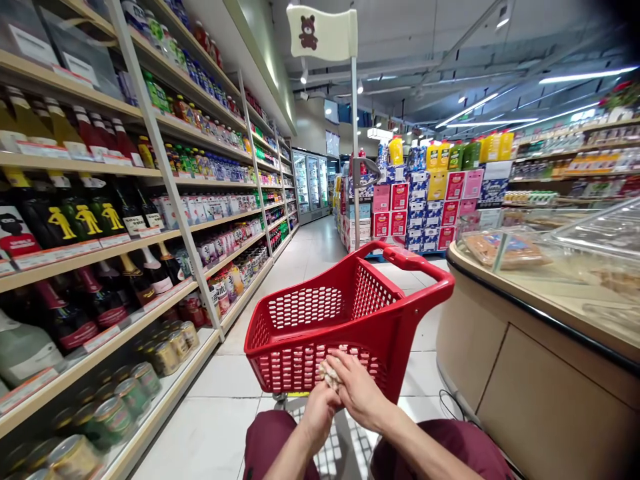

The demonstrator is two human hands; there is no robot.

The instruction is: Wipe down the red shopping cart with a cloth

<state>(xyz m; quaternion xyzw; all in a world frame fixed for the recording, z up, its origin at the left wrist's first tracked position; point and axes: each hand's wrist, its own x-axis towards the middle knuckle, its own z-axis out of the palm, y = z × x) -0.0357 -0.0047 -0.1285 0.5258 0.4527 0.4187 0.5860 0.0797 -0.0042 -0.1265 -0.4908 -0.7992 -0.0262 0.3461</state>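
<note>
A cloth (pixel 329 375) is clasped beside the cart (pixel 406 333) by the outstretched right hand (pixel 359 390) and curled left hand (pixel 320 405), pressed together.

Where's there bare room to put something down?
Bare floor shows between the left shelves and the red cart, plus a narrower strip between cart and counter. It's crowded on those shelves, full of bottles and cans.
</note>
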